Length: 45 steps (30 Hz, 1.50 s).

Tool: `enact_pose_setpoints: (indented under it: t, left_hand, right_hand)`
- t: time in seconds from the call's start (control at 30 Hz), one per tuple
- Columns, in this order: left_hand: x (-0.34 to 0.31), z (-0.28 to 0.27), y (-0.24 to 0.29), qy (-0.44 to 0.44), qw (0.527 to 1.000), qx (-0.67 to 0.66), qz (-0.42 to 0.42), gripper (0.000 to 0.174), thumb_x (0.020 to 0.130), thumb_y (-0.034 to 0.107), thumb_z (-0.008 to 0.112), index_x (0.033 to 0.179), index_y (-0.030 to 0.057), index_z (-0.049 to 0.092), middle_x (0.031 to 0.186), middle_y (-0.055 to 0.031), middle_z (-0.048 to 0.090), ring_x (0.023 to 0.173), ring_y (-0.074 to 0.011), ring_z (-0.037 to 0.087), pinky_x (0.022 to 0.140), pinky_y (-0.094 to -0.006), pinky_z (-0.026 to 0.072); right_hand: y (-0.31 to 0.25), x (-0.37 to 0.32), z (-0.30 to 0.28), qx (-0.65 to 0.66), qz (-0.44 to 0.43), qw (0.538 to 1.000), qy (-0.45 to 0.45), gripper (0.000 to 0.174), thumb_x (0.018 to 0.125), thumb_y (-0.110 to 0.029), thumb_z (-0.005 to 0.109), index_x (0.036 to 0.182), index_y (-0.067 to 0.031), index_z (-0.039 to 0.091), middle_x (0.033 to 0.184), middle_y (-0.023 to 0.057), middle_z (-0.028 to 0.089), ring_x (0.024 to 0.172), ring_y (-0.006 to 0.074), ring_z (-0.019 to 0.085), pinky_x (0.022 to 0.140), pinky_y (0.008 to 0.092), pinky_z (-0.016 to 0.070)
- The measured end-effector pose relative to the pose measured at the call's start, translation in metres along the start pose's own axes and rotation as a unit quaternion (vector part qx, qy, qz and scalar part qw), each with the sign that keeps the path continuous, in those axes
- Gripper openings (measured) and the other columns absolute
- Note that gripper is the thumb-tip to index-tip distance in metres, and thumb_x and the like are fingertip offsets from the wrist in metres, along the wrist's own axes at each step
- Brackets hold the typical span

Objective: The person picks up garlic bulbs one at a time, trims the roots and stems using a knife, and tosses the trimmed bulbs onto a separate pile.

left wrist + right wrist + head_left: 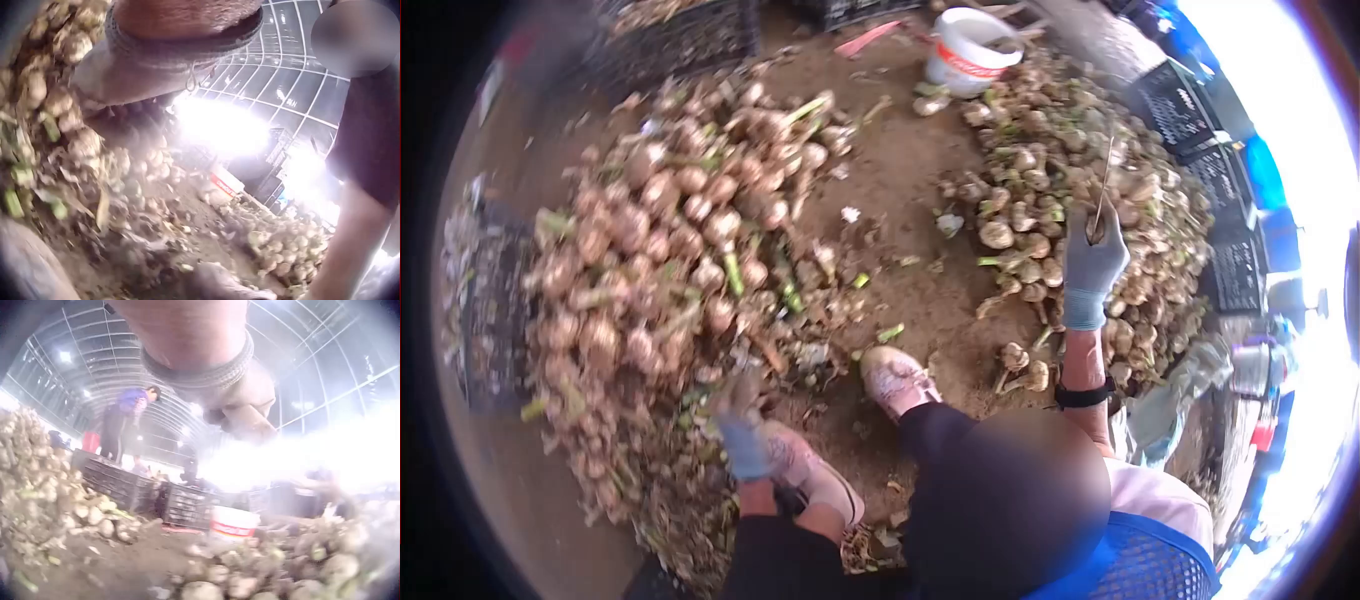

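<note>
Over garlic, right hand round blade

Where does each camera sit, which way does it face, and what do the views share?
Head: worn on the head, looking down at the left hand, right hand, shoes and garlic.
Left wrist: looks past the left hand toward garlic and roof; a bare limb shows.
Right wrist: looks low past the right hand toward crates and another person.
Head and right wrist share the white-and-red bucket.
</note>
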<state>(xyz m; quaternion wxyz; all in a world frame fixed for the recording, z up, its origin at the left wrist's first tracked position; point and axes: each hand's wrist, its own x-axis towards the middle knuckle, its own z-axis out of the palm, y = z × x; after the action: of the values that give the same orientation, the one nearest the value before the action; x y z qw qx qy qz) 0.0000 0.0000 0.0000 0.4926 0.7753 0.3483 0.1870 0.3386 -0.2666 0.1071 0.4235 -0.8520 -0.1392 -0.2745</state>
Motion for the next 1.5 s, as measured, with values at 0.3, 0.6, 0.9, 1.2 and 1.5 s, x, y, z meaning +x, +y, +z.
enact_pose_setpoints:
  t: [0.3,0.6,0.9,1.2,1.5]
  left_hand:
    - [-0.010,0.021,0.033,0.047,0.921,-0.310,-0.233,0.018,0.088,0.016,0.054,0.093,0.0004,0.062,0.079,-0.0039,0.063,0.064,-0.0101,0.057,0.054,-0.0241,0.0470]
    - [0.001,0.027,0.006,0.084,0.938,-0.303,-0.143,0.026,0.083,0.006,0.057,0.108,0.0015,0.055,0.096,-0.0084,0.060,0.072,-0.0133,0.059,0.059,-0.0253,0.0499]
    - [0.018,0.018,0.017,0.035,0.986,-0.156,0.039,0.050,0.065,-0.013,0.058,0.113,-0.0017,0.050,0.099,-0.0087,0.061,0.089,-0.0189,0.061,0.082,-0.0280,0.0490]
    - [-0.008,0.022,-0.022,-0.026,0.993,0.063,0.097,0.048,0.086,0.010,0.051,0.129,-0.0024,0.037,0.112,-0.0146,0.057,0.102,-0.0228,0.056,0.089,-0.0332,0.0445]
    - [-0.024,0.015,0.005,-0.075,0.985,0.125,0.096,0.033,0.083,0.014,0.049,0.115,0.0076,0.057,0.106,-0.0123,0.061,0.107,-0.0281,0.055,0.092,-0.0394,0.0410]
  right_hand:
    - [-0.116,-0.161,0.237,0.046,-0.086,0.796,-0.598,0.042,0.078,-0.017,0.059,0.120,-0.0121,0.052,0.098,0.0180,0.061,0.082,0.0321,0.063,0.070,0.0389,0.0515]
    - [-0.090,-0.151,0.187,0.245,0.142,0.753,-0.594,0.032,0.081,-0.022,0.062,0.103,0.0001,0.062,0.070,0.0063,0.061,0.056,0.0124,0.056,0.052,0.0257,0.0458]
    - [-0.124,-0.152,0.113,0.198,-0.021,0.734,-0.650,0.044,0.081,-0.045,0.063,0.099,-0.0049,0.062,0.065,0.0091,0.062,0.064,0.0248,0.063,0.061,0.0363,0.0491]
    - [-0.136,-0.139,0.091,-0.009,-0.294,0.691,-0.660,0.024,0.079,-0.026,0.058,0.092,-0.0054,0.055,0.080,0.0131,0.061,0.073,0.0339,0.063,0.063,0.0440,0.0506]
    - [-0.119,-0.144,0.101,-0.007,-0.329,0.676,-0.660,0.019,0.077,-0.021,0.060,0.089,-0.0075,0.055,0.078,0.0111,0.061,0.073,0.0309,0.064,0.065,0.0422,0.0508]
